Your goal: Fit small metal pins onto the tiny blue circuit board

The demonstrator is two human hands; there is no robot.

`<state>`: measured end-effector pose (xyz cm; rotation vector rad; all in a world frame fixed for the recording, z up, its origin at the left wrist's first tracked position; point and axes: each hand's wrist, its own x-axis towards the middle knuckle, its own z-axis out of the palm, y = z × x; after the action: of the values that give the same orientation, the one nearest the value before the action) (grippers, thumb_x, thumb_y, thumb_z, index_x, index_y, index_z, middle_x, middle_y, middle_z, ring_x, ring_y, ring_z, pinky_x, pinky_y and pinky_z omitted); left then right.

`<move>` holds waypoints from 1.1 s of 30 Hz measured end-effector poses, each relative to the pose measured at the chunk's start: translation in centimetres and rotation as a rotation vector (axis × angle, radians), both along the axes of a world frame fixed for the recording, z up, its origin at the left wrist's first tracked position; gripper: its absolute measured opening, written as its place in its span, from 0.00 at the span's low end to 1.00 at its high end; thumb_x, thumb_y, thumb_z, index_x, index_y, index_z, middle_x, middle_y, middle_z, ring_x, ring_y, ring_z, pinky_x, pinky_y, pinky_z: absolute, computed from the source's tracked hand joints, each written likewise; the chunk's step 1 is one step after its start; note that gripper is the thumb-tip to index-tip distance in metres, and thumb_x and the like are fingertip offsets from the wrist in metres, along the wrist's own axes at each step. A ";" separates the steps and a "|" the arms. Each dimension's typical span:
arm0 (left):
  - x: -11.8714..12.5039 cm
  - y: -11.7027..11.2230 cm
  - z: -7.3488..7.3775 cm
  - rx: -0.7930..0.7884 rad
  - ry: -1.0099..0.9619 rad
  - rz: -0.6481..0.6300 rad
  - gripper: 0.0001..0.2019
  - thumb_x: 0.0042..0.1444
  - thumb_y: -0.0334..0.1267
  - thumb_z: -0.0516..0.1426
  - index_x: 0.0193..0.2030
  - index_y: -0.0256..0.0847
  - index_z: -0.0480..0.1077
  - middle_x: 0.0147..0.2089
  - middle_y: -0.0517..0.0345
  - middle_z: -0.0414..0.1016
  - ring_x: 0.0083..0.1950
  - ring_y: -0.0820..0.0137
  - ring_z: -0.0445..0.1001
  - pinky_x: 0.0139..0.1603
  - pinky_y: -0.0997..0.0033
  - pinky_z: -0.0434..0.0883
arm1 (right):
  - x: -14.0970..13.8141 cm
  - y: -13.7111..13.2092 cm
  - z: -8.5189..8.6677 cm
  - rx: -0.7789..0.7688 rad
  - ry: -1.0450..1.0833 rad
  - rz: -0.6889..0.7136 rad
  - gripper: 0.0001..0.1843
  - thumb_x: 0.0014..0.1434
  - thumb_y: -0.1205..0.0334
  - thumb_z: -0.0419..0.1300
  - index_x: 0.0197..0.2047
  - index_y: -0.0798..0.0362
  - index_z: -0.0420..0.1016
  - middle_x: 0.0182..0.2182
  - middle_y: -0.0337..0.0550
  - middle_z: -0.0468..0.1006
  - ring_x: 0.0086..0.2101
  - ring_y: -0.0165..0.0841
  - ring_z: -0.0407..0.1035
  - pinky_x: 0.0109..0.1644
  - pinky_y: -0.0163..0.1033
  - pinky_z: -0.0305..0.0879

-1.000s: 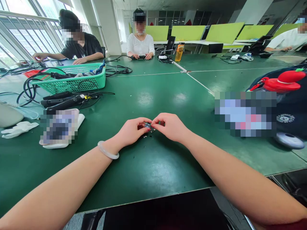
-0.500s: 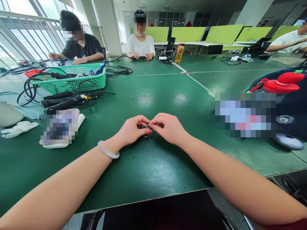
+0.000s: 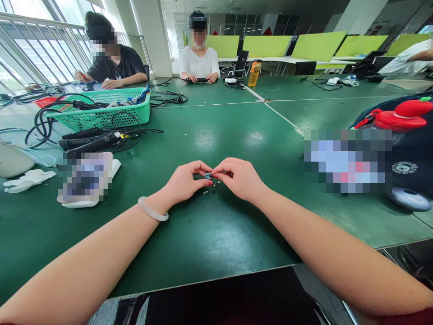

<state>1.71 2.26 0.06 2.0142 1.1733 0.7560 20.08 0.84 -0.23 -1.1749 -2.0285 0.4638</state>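
Head view shows a small dark part [image 3: 207,175] pinched between the fingertips of both hands, just above the green table [image 3: 216,225] near its middle. The left hand [image 3: 185,183] grips it from the left with thumb and forefinger pressed together on it; the right hand [image 3: 241,177] does the same from the right, so the fingertips almost meet. What the part is cannot be told at this size. Just beneath it on the table lie a few tiny loose pieces [image 3: 211,188]. By the look of it, the step in hand is fine fitting or prying at the part, and any next move calls for a steady, close pinch so nothing drops among the pieces. Farther left sit a green basket [image 3: 101,113] and black cables [image 3: 43,122].
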 end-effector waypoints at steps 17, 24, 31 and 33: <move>0.1 -0.3 0.0 -0.039 -0.028 -0.061 0.10 0.45 0.38 0.61 0.35 0.41 0.71 0.34 0.60 0.76 0.38 0.68 0.74 0.44 0.66 0.68 | -0.5 -0.4 0.2 -0.029 -0.054 0.018 0.05 0.56 0.65 0.57 0.29 0.52 0.73 0.28 0.37 0.71 0.27 0.26 0.61 0.33 0.33 0.56; 0.0 -0.1 -0.2 -0.071 -0.075 -0.053 0.11 0.45 0.39 0.62 0.36 0.40 0.71 0.34 0.58 0.75 0.36 0.69 0.74 0.41 0.67 0.70 | -0.2 -0.3 0.3 -0.011 -0.055 0.042 0.04 0.54 0.68 0.58 0.31 0.52 0.74 0.29 0.36 0.70 0.26 0.25 0.61 0.32 0.33 0.57; 0.1 -0.2 0.0 -0.056 -0.059 -0.069 0.10 0.44 0.38 0.62 0.34 0.41 0.71 0.34 0.60 0.76 0.38 0.69 0.74 0.44 0.67 0.69 | -0.4 -0.3 0.1 0.013 -0.067 0.079 0.05 0.54 0.69 0.59 0.30 0.52 0.74 0.30 0.37 0.71 0.27 0.25 0.62 0.33 0.32 0.57; 0.1 -0.2 0.0 -0.049 -0.048 -0.067 0.09 0.44 0.37 0.62 0.34 0.41 0.71 0.34 0.60 0.76 0.39 0.69 0.74 0.44 0.67 0.69 | -0.4 -0.3 0.0 0.022 -0.074 0.088 0.05 0.55 0.69 0.58 0.29 0.52 0.74 0.30 0.37 0.71 0.27 0.25 0.62 0.33 0.33 0.58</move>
<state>1.86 2.01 0.08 1.9740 1.0814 0.7318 19.68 0.56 -0.22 -1.1080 -2.1500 0.4455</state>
